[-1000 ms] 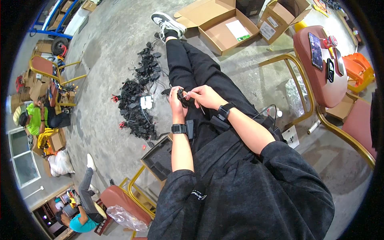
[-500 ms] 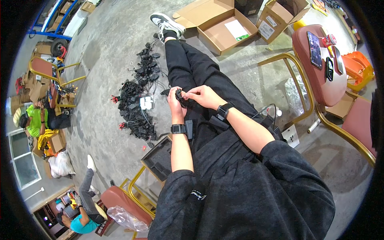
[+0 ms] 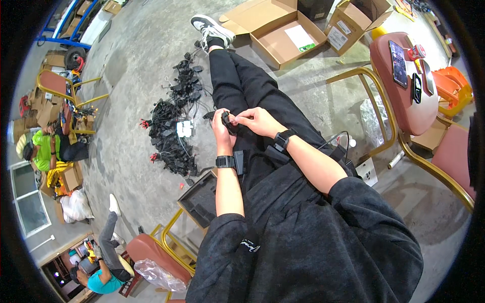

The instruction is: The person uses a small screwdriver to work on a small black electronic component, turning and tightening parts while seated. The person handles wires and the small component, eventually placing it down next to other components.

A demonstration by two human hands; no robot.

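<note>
Above my lap, my left hand [image 3: 223, 135] is closed around a small black plastic piece [image 3: 226, 119]; its exact kind is too small to tell. My right hand [image 3: 256, 122] meets it from the right, thumb and fingertips pinched together against the piece. Whatever lies between those fingertips cannot be made out. Just left of my legs, a pile of black cabled parts [image 3: 169, 134] spreads over the floor, with red ends poking out on its left side. A few white blocks [image 3: 185, 129] lie on the pile's right edge.
An open cardboard box [image 3: 288, 43] sits past my knees. To the right, a chair [image 3: 399, 96] bears a phone [image 3: 398, 63] and a can [image 3: 417, 51]. A black tray [image 3: 199, 199] lies by my left elbow. Two other people sit at far left, one in green [image 3: 45, 146].
Both hands stay nearly in place around the black piece, with only slight finger movement. At left, the person in green has lowered a hand from the head.
</note>
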